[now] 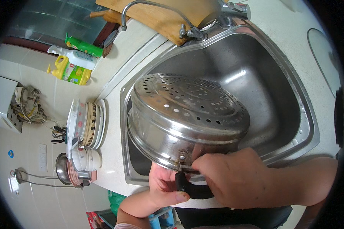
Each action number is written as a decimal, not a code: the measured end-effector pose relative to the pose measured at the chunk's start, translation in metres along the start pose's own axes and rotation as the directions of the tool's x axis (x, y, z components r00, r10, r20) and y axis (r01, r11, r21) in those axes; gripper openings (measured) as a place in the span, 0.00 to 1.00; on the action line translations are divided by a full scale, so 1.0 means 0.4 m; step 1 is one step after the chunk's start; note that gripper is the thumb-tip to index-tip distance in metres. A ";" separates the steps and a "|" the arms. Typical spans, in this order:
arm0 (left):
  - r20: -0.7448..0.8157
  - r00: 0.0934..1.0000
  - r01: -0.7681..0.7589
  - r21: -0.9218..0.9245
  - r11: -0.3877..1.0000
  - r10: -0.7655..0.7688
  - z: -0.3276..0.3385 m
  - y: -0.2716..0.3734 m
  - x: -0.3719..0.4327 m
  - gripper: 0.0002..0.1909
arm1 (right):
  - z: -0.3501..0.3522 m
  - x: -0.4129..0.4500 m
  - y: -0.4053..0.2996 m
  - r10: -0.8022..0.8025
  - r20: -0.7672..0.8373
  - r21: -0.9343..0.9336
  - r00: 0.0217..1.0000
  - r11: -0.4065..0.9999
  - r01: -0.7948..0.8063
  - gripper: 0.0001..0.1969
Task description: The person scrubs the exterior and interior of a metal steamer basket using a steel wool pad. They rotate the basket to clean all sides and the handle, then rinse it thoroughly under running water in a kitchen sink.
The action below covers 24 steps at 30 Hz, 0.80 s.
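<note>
A stainless steel steamer basket (172,120) is tilted over the near left part of the sink (263,86), its perforated base turned up and away. My right hand (235,177) is closed around its black side handle (193,189). Beneath the near rim is my left hand (166,183), its thumb beside the handle. The left fingers are hidden behind the basket, so their grip does not show. Water drops dot the sink's right rim.
A thin curved spout (157,4) and a mixer tap (232,11) rise behind the sink, near a wooden chopping board (160,23). Bottles (74,70), stacked plates (99,126) and bowls (87,160) stand left. A glass lid (322,60) lies right.
</note>
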<state>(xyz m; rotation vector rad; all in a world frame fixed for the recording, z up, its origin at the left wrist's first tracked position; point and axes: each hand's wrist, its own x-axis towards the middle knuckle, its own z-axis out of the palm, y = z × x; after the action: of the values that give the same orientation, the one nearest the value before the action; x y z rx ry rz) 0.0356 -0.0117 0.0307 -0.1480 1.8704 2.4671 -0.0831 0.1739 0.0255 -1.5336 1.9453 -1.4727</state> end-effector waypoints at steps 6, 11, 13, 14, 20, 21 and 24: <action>-0.084 0.995 -0.052 -0.037 0.998 0.048 0.012 -0.008 0.008 0.55 | -0.002 0.000 -0.011 -0.054 -0.083 -0.143 0.995 0.989 0.042 0.13; -0.150 0.988 0.041 -0.051 0.998 -0.048 0.017 0.021 0.006 0.55 | -0.053 0.002 -0.009 -0.084 -0.054 -0.142 0.995 0.987 0.075 0.13; -0.109 0.991 0.072 -0.040 0.997 -0.076 -0.004 0.014 0.003 0.55 | -0.047 0.000 -0.003 -0.099 -0.084 -0.104 0.992 0.990 0.090 0.13; -0.145 0.987 0.063 -0.039 0.997 -0.068 0.006 0.012 0.007 0.56 | -0.034 0.000 0.007 -0.101 -0.086 -0.072 0.991 0.993 0.095 0.13; -0.279 0.954 0.102 -0.046 0.994 -0.111 0.040 0.022 0.015 0.57 | 0.004 0.000 0.027 -0.055 -0.047 0.085 0.997 0.995 0.058 0.15; -0.295 0.951 0.075 -0.057 0.996 -0.088 0.046 0.025 0.023 0.57 | 0.007 -0.001 0.024 -0.031 -0.040 0.112 0.999 0.993 0.035 0.15; -0.275 0.960 0.013 -0.123 0.992 -0.047 0.054 0.026 0.042 0.56 | 0.009 -0.006 0.017 -0.019 -0.081 0.084 0.997 0.996 0.026 0.16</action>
<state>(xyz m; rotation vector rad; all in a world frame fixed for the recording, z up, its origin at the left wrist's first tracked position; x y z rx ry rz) 0.0169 0.0059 0.0450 -0.5504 1.7929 2.6552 -0.0836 0.1737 0.0174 -1.4867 1.8875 -1.6286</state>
